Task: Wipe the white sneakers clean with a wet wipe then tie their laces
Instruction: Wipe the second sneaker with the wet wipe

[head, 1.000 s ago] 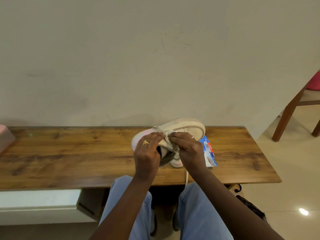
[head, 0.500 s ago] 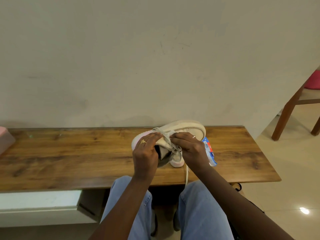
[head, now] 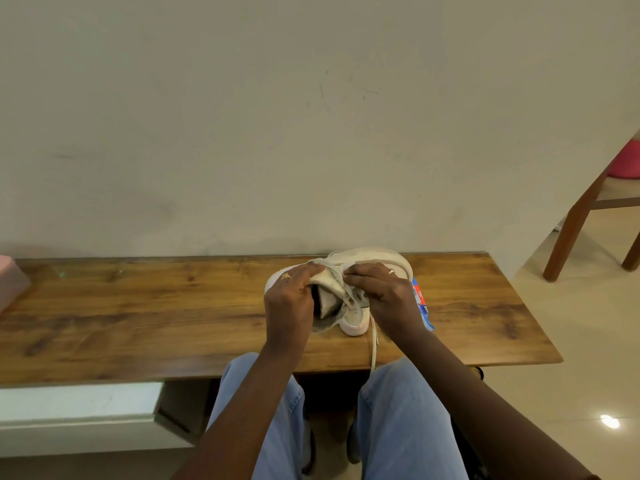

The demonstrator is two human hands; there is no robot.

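White laces (head: 341, 278) between fingers (head: 362, 276) (sneaker (head: 353, 325) beneath)

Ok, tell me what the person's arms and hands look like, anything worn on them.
The left forearm and right forearm are bare: no sleeve, watch or bracelet shows. The left hand wears a gold ring; the right hand wears a smaller, paler ring.

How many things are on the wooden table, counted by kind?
Sneakers: 2, the near sneaker and the far sneaker
Wipe packet: 1
Pink thing, only partly in view at the left end: 1
Total: 4
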